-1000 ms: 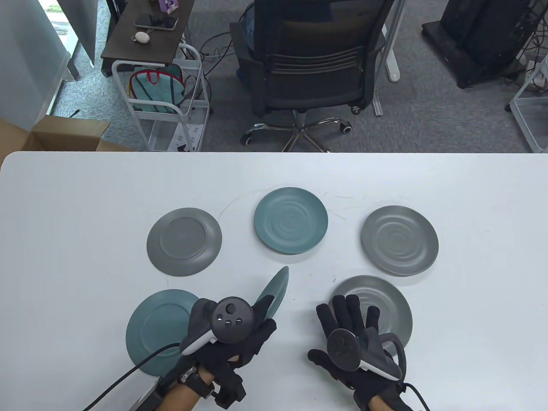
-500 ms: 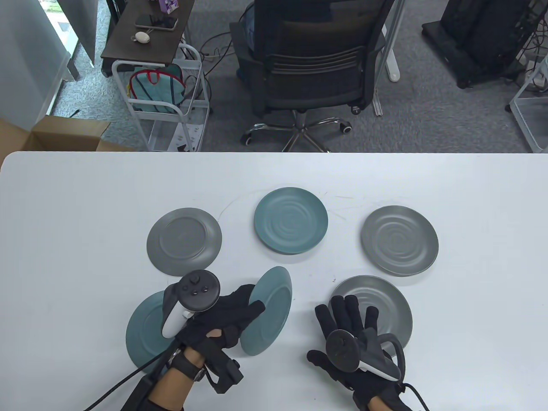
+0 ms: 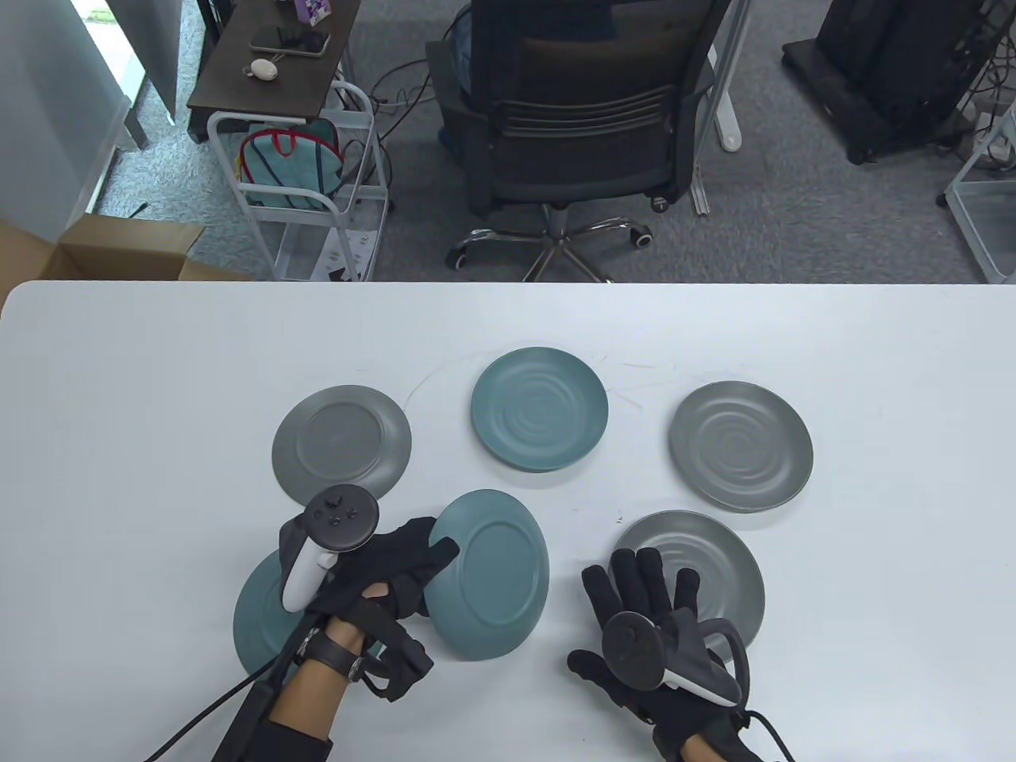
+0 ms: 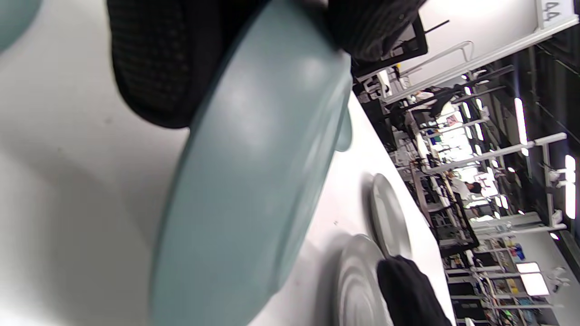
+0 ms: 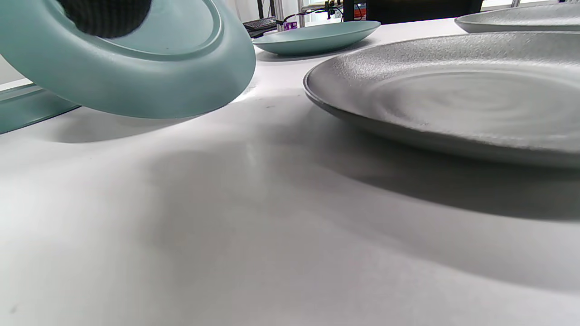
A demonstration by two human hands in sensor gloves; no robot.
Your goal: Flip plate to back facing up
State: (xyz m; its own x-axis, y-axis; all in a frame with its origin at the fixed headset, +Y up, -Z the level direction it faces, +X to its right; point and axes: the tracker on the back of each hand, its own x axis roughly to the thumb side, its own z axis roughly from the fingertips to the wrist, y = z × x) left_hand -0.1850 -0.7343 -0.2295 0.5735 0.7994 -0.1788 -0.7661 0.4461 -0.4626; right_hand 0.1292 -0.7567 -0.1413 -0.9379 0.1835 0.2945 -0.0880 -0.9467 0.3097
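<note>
My left hand (image 3: 413, 567) grips the left rim of a teal plate (image 3: 496, 575), thumb on top. The plate is tilted with its back and foot ring facing up, its right edge low near the table. In the left wrist view the plate (image 4: 244, 181) fills the middle under my gloved fingers (image 4: 154, 68). It also shows at the top left of the right wrist view (image 5: 136, 86). My right hand (image 3: 639, 583) lies open and spread, its fingers over the left edge of a grey plate (image 3: 714, 556) that is face up.
A teal plate (image 3: 258, 611), back up, lies under my left wrist. A grey plate (image 3: 341, 448), back up, lies at the back left. A teal plate (image 3: 540, 409) and a grey plate (image 3: 740, 444) lie face up at the back. An office chair (image 3: 579, 127) stands beyond the table.
My left hand has rolled over to the left and turned the teal plate from standing on edge to back facing up, lowering it towards the table. My right hand has stayed still.
</note>
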